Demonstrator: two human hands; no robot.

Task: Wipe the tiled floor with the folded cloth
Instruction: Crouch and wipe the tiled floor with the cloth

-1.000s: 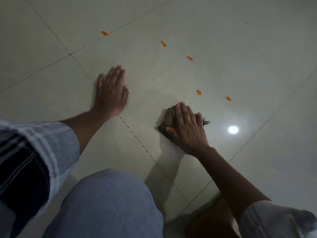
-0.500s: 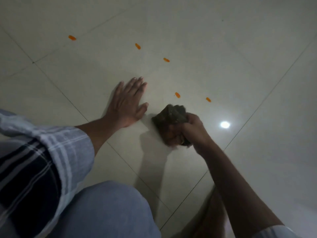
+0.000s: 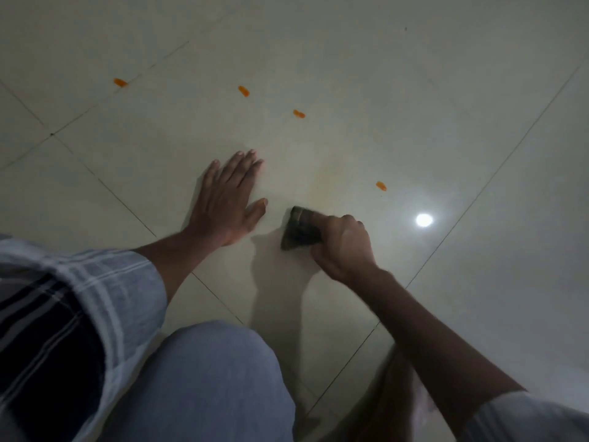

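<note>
The right hand (image 3: 342, 247) is curled tight round the cloth (image 3: 301, 229), a dark wad whose free end sticks out toward the left hand (image 3: 228, 202) and presses on the floor (image 3: 414, 106). The left hand lies flat, fingers straight and together, palm down on the tile just beside the cloth, holding nothing and seemingly propping the body.

Taking the cloth as the landmark: four orange marks remain. One (image 3: 381, 186) lies near it, beyond and to the right; another (image 3: 299, 113) is farther beyond; two more, (image 3: 243, 90) and (image 3: 120, 82), sit well apart, beyond and to the left. A faint yellowish smear (image 3: 322, 183) shows just beyond the cloth.

Risks, as I judge them:
- The smear suggests the colour spreads rather than lifts; a soiled face of the cloth could drag it over more tile.
- Bunched in a fist, the cloth shows little flat face, so strokes may skip spots or leave streaks.
- The bracing hand sits just beside the wiped patch; if the tile is damp the palm could slip, or pick up colour.
- The far marks call for a long reach from a kneeling pose, which could upset balance.
- Dim light and the bright glare (image 3: 424, 220) right of the cloth may hide residue.
</note>
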